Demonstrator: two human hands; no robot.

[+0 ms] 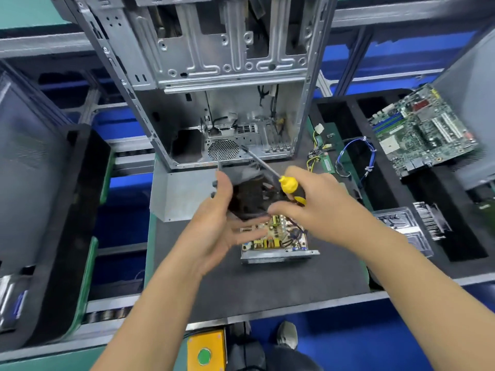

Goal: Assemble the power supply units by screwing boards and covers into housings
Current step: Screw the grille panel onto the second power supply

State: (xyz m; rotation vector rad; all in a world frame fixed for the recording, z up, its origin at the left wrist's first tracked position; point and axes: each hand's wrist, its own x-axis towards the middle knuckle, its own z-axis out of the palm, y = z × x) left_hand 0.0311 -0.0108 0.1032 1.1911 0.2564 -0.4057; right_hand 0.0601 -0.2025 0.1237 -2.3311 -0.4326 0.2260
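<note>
The right hand [308, 202] has its grip closed round the screwdriver [288, 184]; the left hand [218, 223], fingers loose, steadies a blurred black part [249, 199]. Best seat that part squarely over the board [276, 234] in its housing [278, 257] before driving screws.

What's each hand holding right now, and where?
Right hand grips the screwdriver by its yellow-and-black handle. Left hand is open beside the black fan, gripping nothing.

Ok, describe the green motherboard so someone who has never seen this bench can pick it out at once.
Start at the big open metal computer case standing at the back of the bench, then look right, past the loose blue wires. The motherboard lies tilted on the black tray there. It is the largest green board in view, far bigger than the small board in the housing near the hands.
</note>
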